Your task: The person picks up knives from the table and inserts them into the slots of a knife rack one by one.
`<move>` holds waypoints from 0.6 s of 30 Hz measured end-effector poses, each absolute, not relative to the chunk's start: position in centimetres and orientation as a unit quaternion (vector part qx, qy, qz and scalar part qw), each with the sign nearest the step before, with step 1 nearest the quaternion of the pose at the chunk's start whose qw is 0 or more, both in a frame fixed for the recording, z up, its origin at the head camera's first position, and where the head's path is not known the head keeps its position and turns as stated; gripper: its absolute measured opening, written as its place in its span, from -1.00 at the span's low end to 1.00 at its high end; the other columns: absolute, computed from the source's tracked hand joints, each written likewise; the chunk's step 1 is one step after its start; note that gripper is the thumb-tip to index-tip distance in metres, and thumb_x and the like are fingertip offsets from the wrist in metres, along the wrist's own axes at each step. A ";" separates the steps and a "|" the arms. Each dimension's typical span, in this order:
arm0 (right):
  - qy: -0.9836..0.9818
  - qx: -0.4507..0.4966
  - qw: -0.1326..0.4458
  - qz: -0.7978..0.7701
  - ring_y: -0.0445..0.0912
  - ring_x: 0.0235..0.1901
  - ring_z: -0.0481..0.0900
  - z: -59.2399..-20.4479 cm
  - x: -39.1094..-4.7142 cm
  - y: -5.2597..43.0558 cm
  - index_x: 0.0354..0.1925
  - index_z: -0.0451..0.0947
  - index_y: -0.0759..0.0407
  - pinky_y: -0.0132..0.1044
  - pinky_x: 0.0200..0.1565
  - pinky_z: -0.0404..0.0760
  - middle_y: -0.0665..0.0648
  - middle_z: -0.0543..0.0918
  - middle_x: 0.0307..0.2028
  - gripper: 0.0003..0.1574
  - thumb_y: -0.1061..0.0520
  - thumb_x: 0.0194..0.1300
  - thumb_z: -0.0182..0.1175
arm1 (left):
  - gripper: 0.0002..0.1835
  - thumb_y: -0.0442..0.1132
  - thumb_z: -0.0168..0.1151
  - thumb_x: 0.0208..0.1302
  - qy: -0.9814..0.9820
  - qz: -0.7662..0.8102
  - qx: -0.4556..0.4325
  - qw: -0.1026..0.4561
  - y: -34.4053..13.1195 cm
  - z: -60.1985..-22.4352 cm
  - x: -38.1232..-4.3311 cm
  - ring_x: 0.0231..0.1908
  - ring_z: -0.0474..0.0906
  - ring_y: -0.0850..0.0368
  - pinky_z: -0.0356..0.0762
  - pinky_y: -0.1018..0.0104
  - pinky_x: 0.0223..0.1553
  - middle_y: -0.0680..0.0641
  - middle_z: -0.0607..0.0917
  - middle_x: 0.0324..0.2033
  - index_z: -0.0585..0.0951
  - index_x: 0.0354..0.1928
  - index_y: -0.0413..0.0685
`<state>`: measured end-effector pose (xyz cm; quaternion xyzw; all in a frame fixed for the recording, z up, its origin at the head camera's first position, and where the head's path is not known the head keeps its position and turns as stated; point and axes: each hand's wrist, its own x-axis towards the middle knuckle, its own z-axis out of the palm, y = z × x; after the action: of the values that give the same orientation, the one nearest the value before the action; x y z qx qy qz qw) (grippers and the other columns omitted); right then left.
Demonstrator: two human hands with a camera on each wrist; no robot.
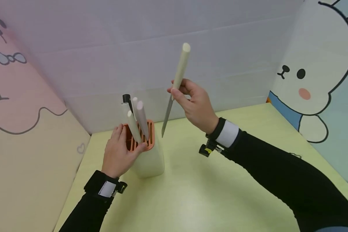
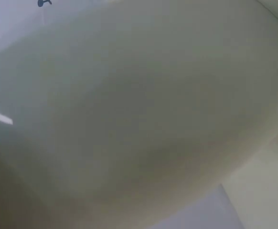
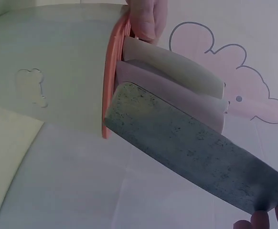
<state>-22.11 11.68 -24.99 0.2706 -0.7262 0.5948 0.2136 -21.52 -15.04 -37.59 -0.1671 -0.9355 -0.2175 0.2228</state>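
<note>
My right hand [image 1: 195, 104] pinches a cleaver [image 1: 181, 67] by its cream handle, to the right of the knife block [image 1: 148, 163]. The handle points up; the broad grey blade [image 3: 187, 143], speckled with dark spots, hangs down, its tip near the block's orange slotted top [image 1: 151, 130]. Several handles stand in that top, among them a cream handle [image 1: 134, 126] and a pinkish handle [image 1: 143, 119]. My left hand [image 1: 118, 154] grips the block's upper rim, thumb across the near edge, fingers along the left side. The block's smooth pale wall [image 2: 144, 105] fills most of the left wrist view.
The block stands on a pale yellow-green table [image 1: 191, 193], toward its back left. A whitish backdrop [image 1: 104, 71] rises behind the table. Side panels with cartoon drawings flank it, including a white cartoon animal [image 1: 316, 83] on the right.
</note>
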 end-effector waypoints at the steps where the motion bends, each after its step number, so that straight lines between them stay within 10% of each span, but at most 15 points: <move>1: -0.727 0.276 0.212 0.591 0.00 -0.10 0.58 -24.7 -22.1 11.2 0.08 0.39 0.44 -0.23 -0.06 0.59 0.35 0.63 -0.12 -0.64 0.31 0.34 0.01 | 0.00 0.30 0.18 0.06 -0.939 -0.210 -0.169 0.212 -15.1 -37.6 -21.6 0.30 0.09 -0.26 0.21 -0.26 0.18 -0.37 0.24 0.30 0.20 0.33 -0.33; 18: -0.757 0.291 0.188 0.553 -0.09 -0.09 0.58 -24.8 -24.8 7.8 -0.01 0.45 0.30 -0.32 -0.10 0.60 0.19 0.66 -0.14 -0.71 0.19 0.36 0.03 | -0.15 0.38 0.01 0.12 -0.945 -0.160 -0.198 0.207 -15.1 -37.9 -21.7 0.26 0.19 -0.07 0.34 -0.03 0.16 -0.17 0.60 0.04 0.40 0.24 -0.15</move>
<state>-24.82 7.80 -24.81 0.2910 -0.7574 0.5534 0.1881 -21.72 -15.05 -37.88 -0.1980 -0.9446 -0.1603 0.2070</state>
